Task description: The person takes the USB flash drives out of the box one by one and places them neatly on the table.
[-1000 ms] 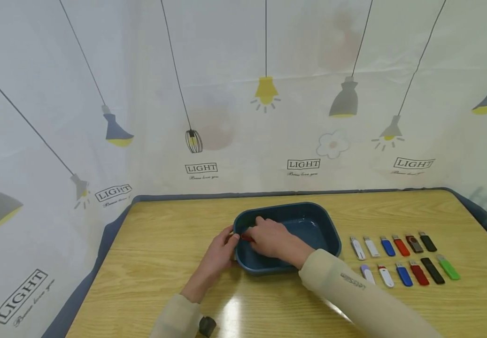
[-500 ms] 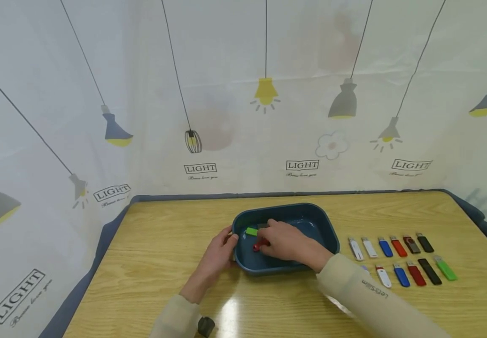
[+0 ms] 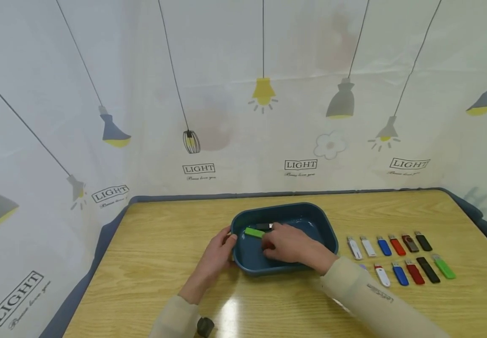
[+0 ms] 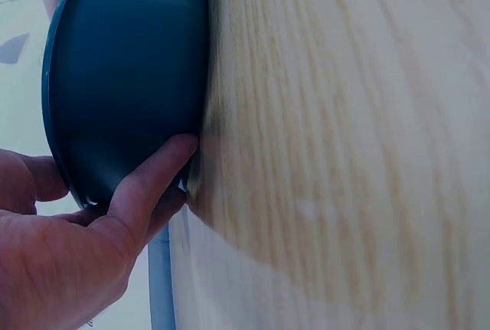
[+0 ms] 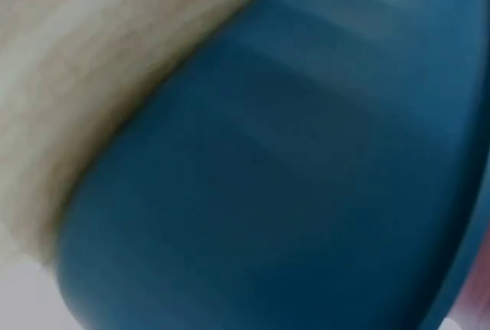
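Note:
A dark blue plastic basin [image 3: 243,268] stands on the table. My left hand [image 3: 218,249] holds its left end, thumb at the rim; in the left wrist view the fingers [image 4: 145,184] lie along the outer wall near the table. My right hand [image 3: 289,241] is inside the basin with its fingers bent and pointing left. Whatever lies under or between them is hidden. Just left of those fingertips lies a green USB stick [image 3: 253,233], with a black USB stick [image 3: 263,226] behind it. Mostly the basin's blurred outer wall [image 5: 253,161] fills the right wrist view.
Two rows of USB sticks lie right of the basin, among them a green stick [image 3: 444,266], a long black stick [image 3: 428,270] and a white stick [image 3: 354,248]. My right sleeve [image 3: 366,291] hides part of the nearer row. A dark object [image 3: 205,326] sits by my left cuff.
My right hand has moved rightward inside the basin, uncovering the green and black USB sticks. A red piece seen at its fingers earlier is out of sight. My left hand stays at the basin.

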A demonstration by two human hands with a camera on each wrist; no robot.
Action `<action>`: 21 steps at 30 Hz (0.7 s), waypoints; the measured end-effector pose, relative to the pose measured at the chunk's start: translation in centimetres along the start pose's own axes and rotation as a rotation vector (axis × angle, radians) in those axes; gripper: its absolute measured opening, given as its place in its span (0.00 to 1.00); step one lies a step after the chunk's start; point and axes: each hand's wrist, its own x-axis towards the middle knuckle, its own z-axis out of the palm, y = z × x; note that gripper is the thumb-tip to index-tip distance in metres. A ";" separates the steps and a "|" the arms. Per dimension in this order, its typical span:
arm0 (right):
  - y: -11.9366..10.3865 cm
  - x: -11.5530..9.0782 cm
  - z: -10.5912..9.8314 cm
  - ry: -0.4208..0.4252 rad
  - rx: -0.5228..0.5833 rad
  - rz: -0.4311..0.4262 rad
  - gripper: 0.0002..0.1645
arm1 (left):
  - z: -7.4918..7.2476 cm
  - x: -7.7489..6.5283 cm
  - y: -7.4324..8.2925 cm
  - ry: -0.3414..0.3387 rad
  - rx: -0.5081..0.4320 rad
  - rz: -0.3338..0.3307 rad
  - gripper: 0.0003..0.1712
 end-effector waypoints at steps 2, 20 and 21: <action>0.0 0.1 0.3 0.035 0.024 0.054 0.19 | 0.0 0.0 0.0 -0.003 -0.004 0.000 0.30; -0.5 1.8 1.9 0.125 -0.006 0.225 0.13 | 0.0 -0.1 -0.1 0.002 0.029 0.003 0.30; -0.5 1.8 1.9 0.126 -0.003 0.217 0.13 | 0.0 -0.1 -0.1 0.002 0.026 0.003 0.30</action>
